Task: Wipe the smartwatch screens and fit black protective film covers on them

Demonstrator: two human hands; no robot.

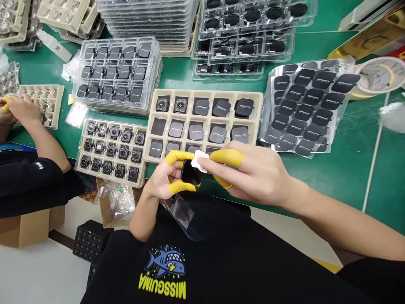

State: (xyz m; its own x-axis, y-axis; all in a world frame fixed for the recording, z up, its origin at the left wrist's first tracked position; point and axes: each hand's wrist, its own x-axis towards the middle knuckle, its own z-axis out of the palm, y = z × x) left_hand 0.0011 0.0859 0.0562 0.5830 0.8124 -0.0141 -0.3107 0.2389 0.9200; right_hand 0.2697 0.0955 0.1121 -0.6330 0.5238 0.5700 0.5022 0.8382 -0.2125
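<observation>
My left hand (167,175), with yellow finger cots on, is closed around the edges of a smartwatch case (190,174) whose dark glass faces up. My right hand (253,171), also in yellow finger cots, pinches a small white cloth (199,160) that touches the top of the glass. Just beyond both hands lies a beige tray (205,95) holding watch cases, several under black film squares; one pocket shows only its dark bottom. To its left sits another beige tray (110,181) of watch cases with their sensor backs up.
Black printed film sheets (297,112) lie at right, near a tape roll (379,76). Stacked clear trays (117,71) stand at left, more trays (247,46) with round dark lenses behind. A co-worker's hand (25,109) is over a tray at far left. A plastic bottle (54,45) lies behind.
</observation>
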